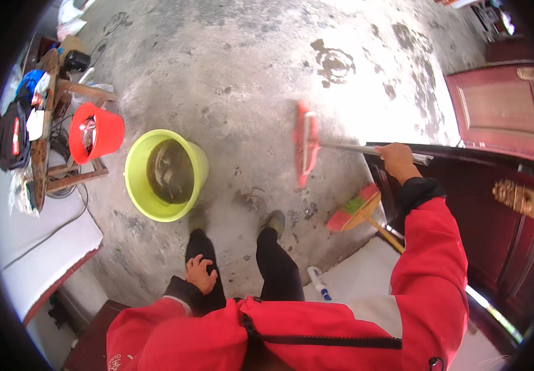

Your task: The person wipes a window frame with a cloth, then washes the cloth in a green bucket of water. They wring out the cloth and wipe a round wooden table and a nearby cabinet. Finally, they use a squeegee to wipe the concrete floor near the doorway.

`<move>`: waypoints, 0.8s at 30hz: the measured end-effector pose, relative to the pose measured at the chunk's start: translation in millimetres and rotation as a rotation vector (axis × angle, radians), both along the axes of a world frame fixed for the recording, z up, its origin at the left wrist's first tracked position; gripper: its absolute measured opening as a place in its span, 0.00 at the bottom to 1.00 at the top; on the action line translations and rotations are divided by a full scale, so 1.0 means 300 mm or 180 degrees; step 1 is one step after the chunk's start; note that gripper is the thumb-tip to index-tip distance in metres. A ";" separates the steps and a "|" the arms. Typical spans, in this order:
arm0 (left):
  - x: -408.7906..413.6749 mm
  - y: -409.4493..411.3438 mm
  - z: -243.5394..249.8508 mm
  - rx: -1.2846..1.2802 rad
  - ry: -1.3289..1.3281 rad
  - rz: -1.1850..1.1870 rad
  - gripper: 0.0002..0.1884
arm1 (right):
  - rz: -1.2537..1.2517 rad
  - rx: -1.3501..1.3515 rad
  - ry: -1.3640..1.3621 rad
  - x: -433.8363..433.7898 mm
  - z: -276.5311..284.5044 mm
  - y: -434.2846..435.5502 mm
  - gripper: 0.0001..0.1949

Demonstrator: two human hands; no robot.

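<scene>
In my right hand (396, 161) is the metal pole (348, 147) of a floor mop or squeegee, gripped near the edge of a dark door. The tool's long red head (306, 144) is blurred, and I cannot tell whether it touches the concrete floor. My left hand (201, 273) rests on my left thigh with its fingers apart and nothing in it. Ahead of that leg stands a yellow-green bucket (132, 178) with murky brown liquid (174, 174) inside. Pale shapes show in the liquid; whether they are a rag or reflections is unclear.
A broom (354, 209) with red and green bristles lies by the dark wooden door (452, 199). Near my right leg is a white bottle (317, 280). To the left, a red bucket (109, 132) stands by a cluttered wooden bench (44, 153). Wet marks (334, 65) spot the floor.
</scene>
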State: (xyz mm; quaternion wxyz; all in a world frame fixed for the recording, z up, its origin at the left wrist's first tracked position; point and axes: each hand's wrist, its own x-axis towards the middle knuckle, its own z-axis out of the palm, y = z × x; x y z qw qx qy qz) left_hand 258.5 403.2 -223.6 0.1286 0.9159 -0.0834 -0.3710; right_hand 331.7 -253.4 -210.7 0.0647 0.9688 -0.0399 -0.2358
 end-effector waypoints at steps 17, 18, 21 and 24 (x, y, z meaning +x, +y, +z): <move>0.427 -0.646 -0.042 -0.0629 0.0262 -0.0238 0.23 | -0.0201 0.0809 0.0380 0.447 0.081 0.062 0.19; 0.457 -0.662 -0.038 -0.0593 0.0409 -0.0210 0.23 | -0.0291 0.0887 0.0550 0.459 0.033 0.064 0.19; 0.490 -0.696 -0.065 -0.0439 0.0437 -0.0363 0.25 | -0.0375 0.1064 0.0771 0.497 -0.044 0.071 0.19; 0.542 -0.762 -0.059 -0.0343 0.0548 -0.0373 0.26 | -0.0425 0.1164 0.0805 0.525 -0.075 -0.018 0.19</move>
